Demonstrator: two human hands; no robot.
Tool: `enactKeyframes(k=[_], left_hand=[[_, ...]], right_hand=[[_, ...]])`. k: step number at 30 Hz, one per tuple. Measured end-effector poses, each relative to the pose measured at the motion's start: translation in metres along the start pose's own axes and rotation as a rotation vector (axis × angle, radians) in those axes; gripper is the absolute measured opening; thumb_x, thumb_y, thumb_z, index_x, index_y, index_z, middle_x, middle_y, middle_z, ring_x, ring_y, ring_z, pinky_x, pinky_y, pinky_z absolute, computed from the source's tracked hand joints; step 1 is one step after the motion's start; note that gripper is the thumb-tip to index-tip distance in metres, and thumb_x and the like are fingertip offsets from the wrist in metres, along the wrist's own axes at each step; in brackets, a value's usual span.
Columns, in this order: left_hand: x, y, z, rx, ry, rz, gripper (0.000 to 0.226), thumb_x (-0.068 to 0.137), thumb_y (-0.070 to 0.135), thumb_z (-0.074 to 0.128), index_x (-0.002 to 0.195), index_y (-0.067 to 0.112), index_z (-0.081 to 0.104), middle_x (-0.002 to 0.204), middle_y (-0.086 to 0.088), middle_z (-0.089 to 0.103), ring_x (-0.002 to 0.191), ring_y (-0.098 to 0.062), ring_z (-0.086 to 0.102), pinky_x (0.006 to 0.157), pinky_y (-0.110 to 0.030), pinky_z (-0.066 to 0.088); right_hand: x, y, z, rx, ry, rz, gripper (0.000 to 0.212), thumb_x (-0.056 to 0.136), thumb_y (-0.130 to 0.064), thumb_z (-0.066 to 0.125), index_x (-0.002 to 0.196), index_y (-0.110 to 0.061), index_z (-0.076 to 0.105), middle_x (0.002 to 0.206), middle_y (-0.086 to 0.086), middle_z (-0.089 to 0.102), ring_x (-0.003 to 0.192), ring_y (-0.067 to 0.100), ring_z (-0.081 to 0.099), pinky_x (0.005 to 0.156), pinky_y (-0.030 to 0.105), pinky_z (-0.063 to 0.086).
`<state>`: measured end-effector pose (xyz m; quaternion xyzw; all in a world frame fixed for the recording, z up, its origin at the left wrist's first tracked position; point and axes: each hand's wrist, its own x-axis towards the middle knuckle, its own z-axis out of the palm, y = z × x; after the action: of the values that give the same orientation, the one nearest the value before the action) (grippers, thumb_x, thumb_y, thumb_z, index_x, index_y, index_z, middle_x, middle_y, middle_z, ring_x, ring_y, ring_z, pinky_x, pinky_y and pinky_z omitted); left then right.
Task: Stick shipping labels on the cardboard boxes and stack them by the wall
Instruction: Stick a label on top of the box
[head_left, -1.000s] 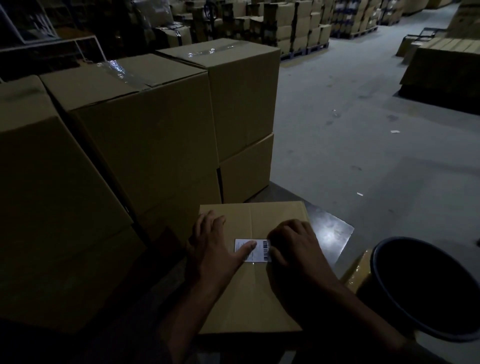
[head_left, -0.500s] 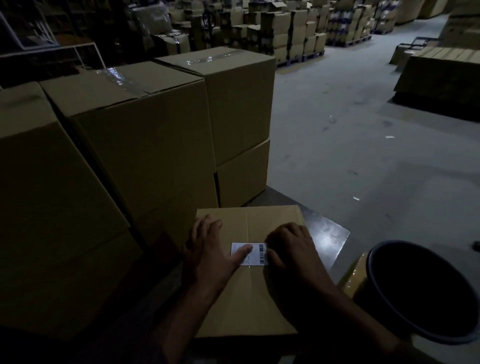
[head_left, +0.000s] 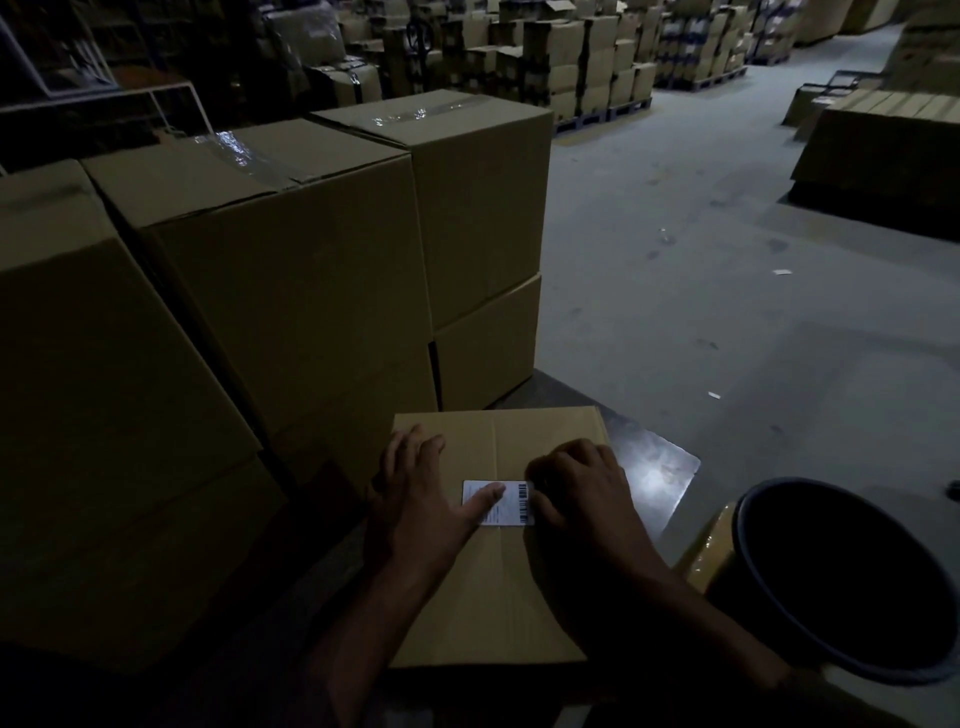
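A flat brown cardboard box (head_left: 488, 587) lies on a dark table (head_left: 654, 478) in front of me. A white shipping label (head_left: 511, 501) with a barcode sits on its top face near the middle seam. My left hand (head_left: 421, 499) lies flat on the box, its thumb pressing the label's left part. My right hand (head_left: 576, 493) rests on the label's right edge with fingers curled down onto it; its fingertips are hidden.
Tall taped cardboard boxes (head_left: 291, 270) stand stacked to the left and behind the work box. A dark round bin (head_left: 852, 577) stands at the right. Grey warehouse floor (head_left: 727, 312) stretches beyond, with pallets of boxes (head_left: 582, 62) at the back and a low stack (head_left: 883, 150) far right.
My left thumb has slid a little further right across the label. My right hand has stayed at the label's right edge. The view has tilted slightly down.
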<state>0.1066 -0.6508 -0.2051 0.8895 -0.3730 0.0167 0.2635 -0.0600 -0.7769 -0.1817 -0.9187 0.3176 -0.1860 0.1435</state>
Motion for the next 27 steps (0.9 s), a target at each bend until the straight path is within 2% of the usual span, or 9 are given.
enactKeyframes(k=[5,8,13,15,19,23,27], left_hand=[[0.001,0.001,0.002,-0.046,0.058,-0.018,0.070,0.093,0.072,0.032,0.138,0.025,0.057,0.160,0.002,0.040,0.152,-0.019,0.024,0.116,-0.055,0.027],[0.001,-0.001,0.006,-0.062,0.095,0.000,0.058,0.096,0.057,0.030,0.133,0.023,0.061,0.158,0.000,0.045,0.150,-0.023,0.030,0.115,-0.058,0.030],[0.002,-0.005,0.011,-0.033,0.088,-0.003,0.035,0.102,0.035,0.051,0.134,0.023,0.059,0.158,-0.002,0.046,0.150,-0.025,0.032,0.113,-0.061,0.033],[0.002,-0.005,0.010,-0.021,0.079,-0.008,0.034,0.100,0.031,0.059,0.134,0.023,0.059,0.157,-0.002,0.046,0.149,-0.026,0.033,0.112,-0.060,0.034],[0.002,-0.002,0.008,-0.005,0.049,-0.030,0.037,0.101,0.033,0.057,0.137,0.024,0.058,0.160,-0.001,0.043,0.152,-0.023,0.029,0.115,-0.059,0.031],[0.001,0.001,0.005,-0.019,0.042,-0.045,0.038,0.103,0.031,0.056,0.140,0.022,0.057,0.162,-0.001,0.040,0.154,-0.023,0.025,0.118,-0.057,0.024],[0.001,0.002,0.005,-0.008,0.035,-0.049,0.039,0.103,0.033,0.056,0.141,0.024,0.055,0.163,0.000,0.039,0.154,-0.022,0.023,0.119,-0.057,0.023]], right_hand=[[-0.007,-0.004,0.000,-0.101,0.042,0.005,0.017,0.088,-0.048,0.059,0.097,-0.035,0.066,0.101,-0.016,0.052,0.097,0.007,0.042,0.082,0.028,0.043],[-0.008,-0.006,0.000,-0.184,0.040,-0.023,0.018,0.086,-0.050,0.057,0.095,-0.035,0.061,0.101,-0.016,0.051,0.095,0.008,0.041,0.080,0.029,0.044],[0.004,-0.009,0.003,-0.138,0.065,0.008,0.014,0.088,-0.043,0.061,0.088,-0.029,0.062,0.092,-0.009,0.054,0.089,0.015,0.048,0.077,0.035,0.044],[0.008,-0.010,0.002,-0.155,0.036,-0.004,0.015,0.088,-0.042,0.061,0.087,-0.027,0.061,0.090,-0.006,0.056,0.086,0.016,0.050,0.075,0.037,0.047],[0.007,-0.014,-0.007,-0.081,-0.039,-0.010,0.017,0.080,-0.040,0.069,0.088,-0.028,0.060,0.090,-0.008,0.055,0.083,0.013,0.048,0.072,0.033,0.048],[0.002,-0.018,-0.014,-0.058,-0.013,0.004,0.020,0.074,-0.037,0.073,0.085,-0.032,0.057,0.086,-0.013,0.052,0.082,0.010,0.049,0.068,0.026,0.045],[-0.006,-0.019,-0.009,-0.116,0.012,-0.006,0.028,0.072,-0.037,0.074,0.090,-0.031,0.054,0.088,-0.011,0.050,0.081,0.010,0.044,0.068,0.028,0.045]])
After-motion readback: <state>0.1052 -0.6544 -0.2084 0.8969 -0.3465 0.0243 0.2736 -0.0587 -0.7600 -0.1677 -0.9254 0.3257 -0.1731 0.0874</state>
